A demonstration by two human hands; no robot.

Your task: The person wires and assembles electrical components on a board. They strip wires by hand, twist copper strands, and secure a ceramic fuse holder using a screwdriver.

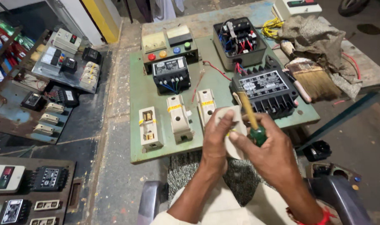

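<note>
The left hand (217, 137) grips a cream ceramic fuse carrier (236, 125), thumb and fingers closed round its left edge, holding it just above the near edge of the green panel board (135, 104); the right hand (269, 154) is closed on a screwdriver (252, 118) by its green handle, the yellowish shaft rising up and to the left, just beside the carrier's right edge; the tip is hard to make out; behind the shaft sits a black finned unit (267, 91); three cream fuse bases (179, 116) lie on the board to the left of the hands; a paintbrush (313, 79) rests to the right.
</note>
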